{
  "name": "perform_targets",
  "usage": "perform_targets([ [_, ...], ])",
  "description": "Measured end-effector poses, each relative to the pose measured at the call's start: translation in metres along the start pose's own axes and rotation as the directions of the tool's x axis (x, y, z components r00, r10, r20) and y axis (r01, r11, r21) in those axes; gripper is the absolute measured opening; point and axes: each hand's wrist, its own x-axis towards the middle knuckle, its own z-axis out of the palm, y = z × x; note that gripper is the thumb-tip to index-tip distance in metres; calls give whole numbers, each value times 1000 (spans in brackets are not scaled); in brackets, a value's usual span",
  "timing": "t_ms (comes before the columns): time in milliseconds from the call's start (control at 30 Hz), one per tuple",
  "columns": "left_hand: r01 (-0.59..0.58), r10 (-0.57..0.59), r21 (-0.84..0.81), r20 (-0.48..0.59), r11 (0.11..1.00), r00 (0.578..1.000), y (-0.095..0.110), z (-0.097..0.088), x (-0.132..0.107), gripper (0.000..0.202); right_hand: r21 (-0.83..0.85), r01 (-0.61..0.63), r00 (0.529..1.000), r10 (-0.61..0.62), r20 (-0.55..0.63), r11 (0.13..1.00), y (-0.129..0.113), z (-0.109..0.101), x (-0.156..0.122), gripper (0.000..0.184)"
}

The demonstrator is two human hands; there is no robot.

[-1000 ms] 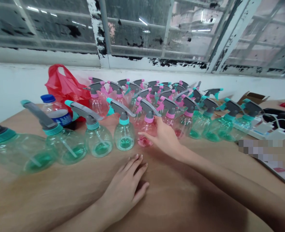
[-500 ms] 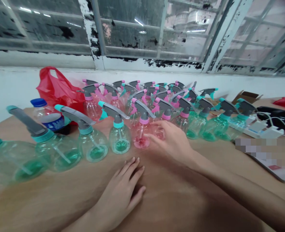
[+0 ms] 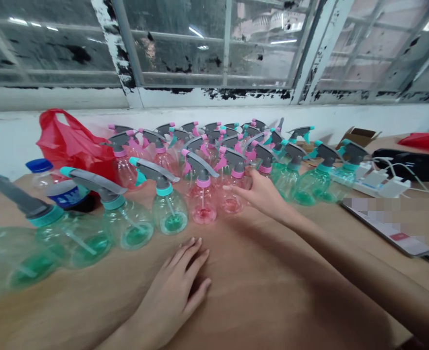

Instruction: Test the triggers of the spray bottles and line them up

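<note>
My left hand (image 3: pixel 174 282) lies flat on the wooden table with its fingers stretched out. It holds nothing. My right hand (image 3: pixel 267 192) is at the row of spray bottles, thumb and index finger apart. Its thumb crosses in front of a pink spray bottle (image 3: pixel 231 203), while the index finger is by that bottle's right side; firm contact cannot be made out. Just left stands another pink spray bottle (image 3: pixel 204 206). Further left is a green spray bottle (image 3: pixel 171 214), with several more green ones beyond. The hand partly hides a bottle with a pink collar (image 3: pixel 265 168).
Several more pink and green spray bottles crowd behind the front row. A red plastic bag (image 3: pixel 76 146) and a blue-capped drink bottle (image 3: pixel 66 187) are at left. On the right are a white power strip (image 3: pixel 374 182), a phone-like device (image 3: pixel 382 226) and an open cardboard box (image 3: pixel 358 136).
My right hand has moved right along the bottles, its thumb passing from beside the first pink bottle to the front of the second. My left hand stays flat; the view has shifted slightly.
</note>
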Motion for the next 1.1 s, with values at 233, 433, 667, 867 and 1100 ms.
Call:
perform_targets([
  [233,-12,12,13,-26,1000,1000,-3,3,0,40,-82,33,998,-29,47,996,5,1,2,47],
  [433,23,-25,-74,-32,997,999,0,2,9,38,-147,25,999,-18,47,989,11,-17,-26,53],
  [667,193,-191,-328,38,925,981,22,7,38,60,-97,153,982,-140,124,983,13,-46,-74,63],
  [867,137,-116,-629,74,765,990,57,25,70,103,-35,193,970,-186,159,981,9,-64,-100,65],
  [1100,73,-52,-743,51,665,997,87,27,93,88,141,206,952,-232,201,968,13,-88,-98,45],
])
